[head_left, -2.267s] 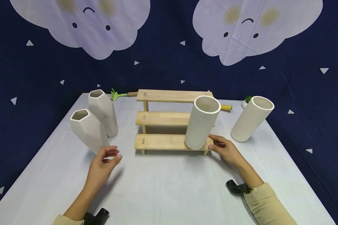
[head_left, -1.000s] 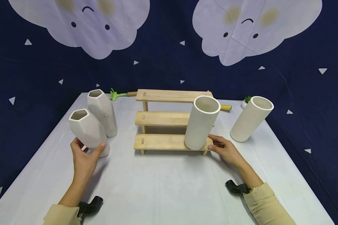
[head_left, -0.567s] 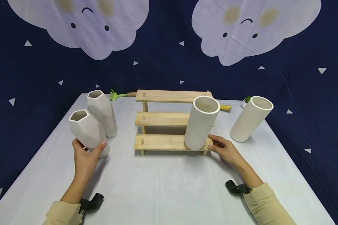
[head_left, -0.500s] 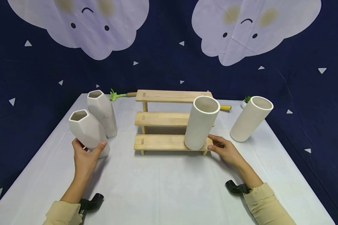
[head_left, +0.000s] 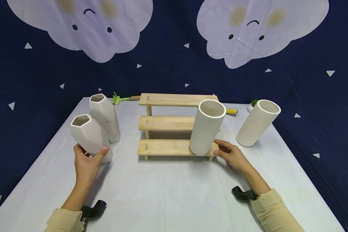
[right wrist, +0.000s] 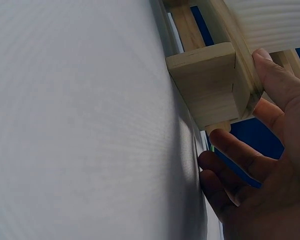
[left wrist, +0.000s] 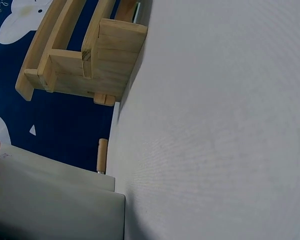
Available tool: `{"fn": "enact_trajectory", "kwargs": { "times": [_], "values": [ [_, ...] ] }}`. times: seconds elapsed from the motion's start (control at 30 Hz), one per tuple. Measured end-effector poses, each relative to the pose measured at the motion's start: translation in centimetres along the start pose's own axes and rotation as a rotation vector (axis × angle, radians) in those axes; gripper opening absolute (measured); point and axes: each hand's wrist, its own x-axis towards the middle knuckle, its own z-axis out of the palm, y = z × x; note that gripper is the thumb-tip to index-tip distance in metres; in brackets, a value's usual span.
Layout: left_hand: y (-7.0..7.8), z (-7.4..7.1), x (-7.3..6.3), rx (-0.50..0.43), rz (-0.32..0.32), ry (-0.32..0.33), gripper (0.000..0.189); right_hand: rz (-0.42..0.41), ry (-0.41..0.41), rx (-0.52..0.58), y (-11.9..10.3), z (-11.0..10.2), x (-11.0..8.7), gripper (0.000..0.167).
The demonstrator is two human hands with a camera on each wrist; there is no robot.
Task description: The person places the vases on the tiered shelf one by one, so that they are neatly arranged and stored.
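Observation:
My left hand (head_left: 88, 165) grips the lower part of a white faceted vase (head_left: 91, 135), thumb on its right side and fingers round the left. A second faceted vase (head_left: 106, 119) stands just behind it; in the left wrist view the held vase (left wrist: 55, 212) lies low at the left. A three-tier wooden shelf (head_left: 165, 147) stands mid-table, bearing a white ribbed cylindrical vase (head_left: 206, 132) on the right of its bottom board. At that board's right end my right hand (head_left: 232, 156) pinches the corner between thumb and forefinger; its other fingers (right wrist: 240, 155) are off the wood.
Another white cylindrical vase (head_left: 256, 124) stands to the right, with a small potted plant (head_left: 253, 105) behind. A green hand rake (head_left: 119, 98) lies at the back left; a yellow handle (head_left: 231, 111) shows behind the shelf. A dark blue cloud-print backdrop (head_left: 174, 74) borders the white table (head_left: 168, 193).
The left hand has moved left from beside the front faceted vase and taken hold of it; it stays still over the last half second. The right hand keeps its place at the shelf.

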Motion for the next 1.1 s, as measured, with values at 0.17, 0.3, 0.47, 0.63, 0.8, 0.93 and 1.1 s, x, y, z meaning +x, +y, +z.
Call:
{"fn": "enact_trajectory", "kwargs": {
  "times": [0.17, 0.3, 0.47, 0.63, 0.8, 0.93, 1.1],
  "values": [
    [0.3, -0.1, -0.3, -0.006, -0.005, -0.015, 0.081, 0.003, 0.001, 0.001, 0.1, 0.0, 0.0, 0.052],
    [0.8, 0.0, -0.8, -0.015, 0.013, -0.022, 0.079, 0.001, -0.003, 0.011, 0.0, 0.0, -0.1, 0.051],
    [1.6, 0.3, -1.5, -0.042, 0.046, -0.056, 0.077, 0.0, -0.009, 0.027, 0.0, 0.0, -0.1, 0.052],
    [3.1, 0.9, -2.5, -0.076, 0.071, -0.102, 0.076, 0.004, -0.007, 0.016, -0.4, 0.0, -0.1, 0.051],
    [5.1, 2.0, -3.4, -0.133, 0.09, -0.192, 0.078, 0.006, -0.004, 0.005, 0.0, 0.0, -0.1, 0.052],
    [6.3, 3.1, -3.7, -0.18, 0.115, -0.277, 0.079, 0.006, -0.004, 0.008, 0.0, -0.1, -0.2, 0.052],
    [7.2, 4.8, -3.6, -0.225, 0.136, -0.362, 0.077, 0.014, -0.006, 0.026, 0.1, -0.1, -0.2, 0.052]
  ]
}}
